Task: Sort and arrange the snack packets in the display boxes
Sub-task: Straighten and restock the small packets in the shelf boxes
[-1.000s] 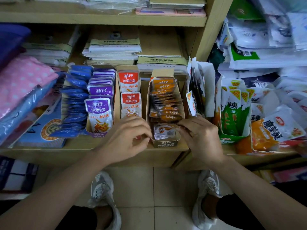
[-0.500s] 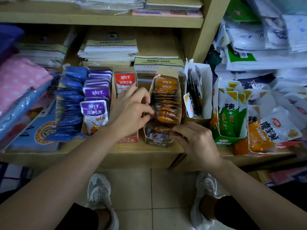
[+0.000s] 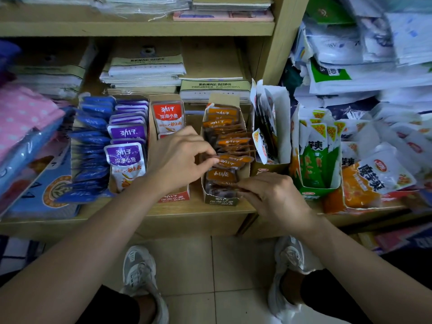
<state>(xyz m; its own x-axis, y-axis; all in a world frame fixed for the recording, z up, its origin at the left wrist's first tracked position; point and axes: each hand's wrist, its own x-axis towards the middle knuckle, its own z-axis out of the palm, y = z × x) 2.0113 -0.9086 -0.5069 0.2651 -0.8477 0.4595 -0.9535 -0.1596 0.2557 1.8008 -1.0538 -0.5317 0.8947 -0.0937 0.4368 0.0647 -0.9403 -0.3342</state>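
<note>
The person stands facing a wooden shelf (image 3: 163, 212), both hands busy at the middle display box (image 3: 221, 200), a narrow cardboard one packed with orange packets (image 3: 230, 142) standing on edge in a row. The left hand (image 3: 180, 157) comes in from the left side. Its fingers (image 3: 205, 149) and thumb are curled, pinching the top edge of one orange packet about halfway along the row. The right hand (image 3: 273, 195) is at the front of the same box, its fingers (image 3: 247, 183) curled onto the edge of a brownish packet (image 3: 225, 183) lying low there. Just left of this box sits a red-fronted box (image 3: 174, 198), partly hidden by the left hand, with a red packet (image 3: 167, 115) upright at its back. Further left are purple packets (image 3: 126, 157), then blue packets (image 3: 93, 136). To the right stand a white box (image 3: 284, 127) holding dark packets and a green box (image 3: 313, 191). Grey shoes (image 3: 140, 270) show on the tiled floor below.
</note>
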